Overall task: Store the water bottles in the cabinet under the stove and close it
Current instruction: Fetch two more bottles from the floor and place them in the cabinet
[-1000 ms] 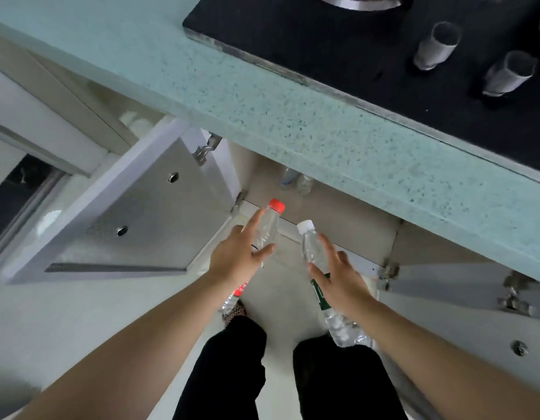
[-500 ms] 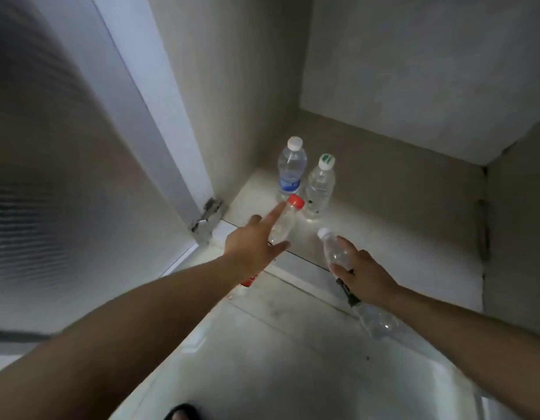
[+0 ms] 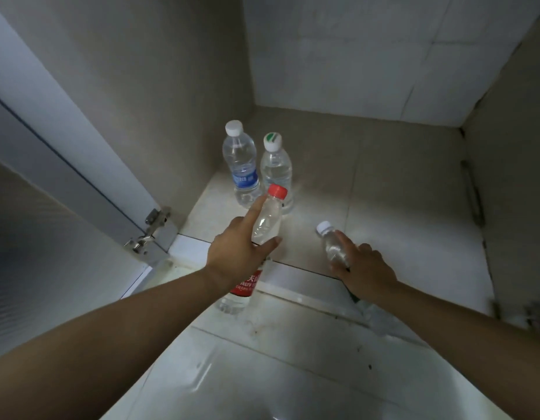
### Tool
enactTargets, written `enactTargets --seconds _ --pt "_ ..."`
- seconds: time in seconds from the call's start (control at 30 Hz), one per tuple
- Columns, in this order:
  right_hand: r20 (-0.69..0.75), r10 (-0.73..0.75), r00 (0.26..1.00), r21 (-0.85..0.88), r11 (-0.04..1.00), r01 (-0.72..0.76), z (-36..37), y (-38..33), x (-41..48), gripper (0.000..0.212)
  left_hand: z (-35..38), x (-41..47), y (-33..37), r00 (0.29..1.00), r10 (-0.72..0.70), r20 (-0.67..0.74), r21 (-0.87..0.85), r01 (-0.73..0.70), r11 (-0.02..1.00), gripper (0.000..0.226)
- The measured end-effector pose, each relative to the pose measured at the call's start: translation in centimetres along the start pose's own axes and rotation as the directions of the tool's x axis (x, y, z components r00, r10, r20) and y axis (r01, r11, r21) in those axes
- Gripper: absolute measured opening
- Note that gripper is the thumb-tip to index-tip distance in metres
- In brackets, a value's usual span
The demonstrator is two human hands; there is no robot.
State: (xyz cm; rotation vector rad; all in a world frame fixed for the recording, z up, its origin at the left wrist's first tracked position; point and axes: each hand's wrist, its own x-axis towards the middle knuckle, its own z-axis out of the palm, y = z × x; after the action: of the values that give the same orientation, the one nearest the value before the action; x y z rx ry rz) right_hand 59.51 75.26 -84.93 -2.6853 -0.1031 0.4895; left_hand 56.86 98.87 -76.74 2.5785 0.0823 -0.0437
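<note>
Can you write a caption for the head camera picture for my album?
Left hand and right hand carry two bottles into a cabinet holding two more.

Clear, glossy plastic is seen in the red-capped bottle (image 3: 265,221) and the blue-labelled bottle (image 3: 241,166); their caps look matt plastic. The cabinet floor (image 3: 384,189) is laid with smooth, dull beige tile. The door hinge (image 3: 147,234) is bright metal. The outer floor tile (image 3: 262,374) is glossy, with glare.

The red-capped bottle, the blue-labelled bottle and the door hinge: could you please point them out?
red-capped bottle (image 3: 266,220): head view, clear upper body.
blue-labelled bottle (image 3: 245,178): head view, blue label.
door hinge (image 3: 148,233): head view, metal arm.
</note>
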Motion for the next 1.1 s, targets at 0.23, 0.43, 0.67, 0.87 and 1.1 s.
enactTargets --seconds 0.23,0.43,0.67,0.87,1.1 --pt "-0.048 0.069 0.996 0.067 0.996 -0.066 -1.1 3.2 -1.2 0.061 1.6 4.1 3.4 0.993 0.094 -0.077 -0.022 -0.096 0.995 0.082" --pt "-0.101 0.112 0.989 0.074 0.992 -0.105 -1.4 5.4 -1.6 0.067 3.4 8.4 6.4 0.983 0.139 -0.119 -0.221 -0.162 0.962 0.084" --pt "-0.165 0.092 0.982 -0.008 0.995 -0.095 -0.8 4.8 -1.8 0.067 4.5 12.1 8.8 0.966 0.146 -0.214 -0.446 -0.230 0.865 0.082" --pt "-0.165 0.069 0.984 -0.027 0.997 -0.075 -0.9 4.7 -2.1 0.067 7.0 11.5 6.7 0.976 0.126 -0.178 -0.581 -0.207 0.787 0.083" --pt "-0.140 0.072 0.988 -0.014 0.997 -0.074 -1.1 4.7 -2.3 0.069 6.6 11.5 5.9 0.973 0.175 -0.152 -0.548 -0.230 0.804 0.087"
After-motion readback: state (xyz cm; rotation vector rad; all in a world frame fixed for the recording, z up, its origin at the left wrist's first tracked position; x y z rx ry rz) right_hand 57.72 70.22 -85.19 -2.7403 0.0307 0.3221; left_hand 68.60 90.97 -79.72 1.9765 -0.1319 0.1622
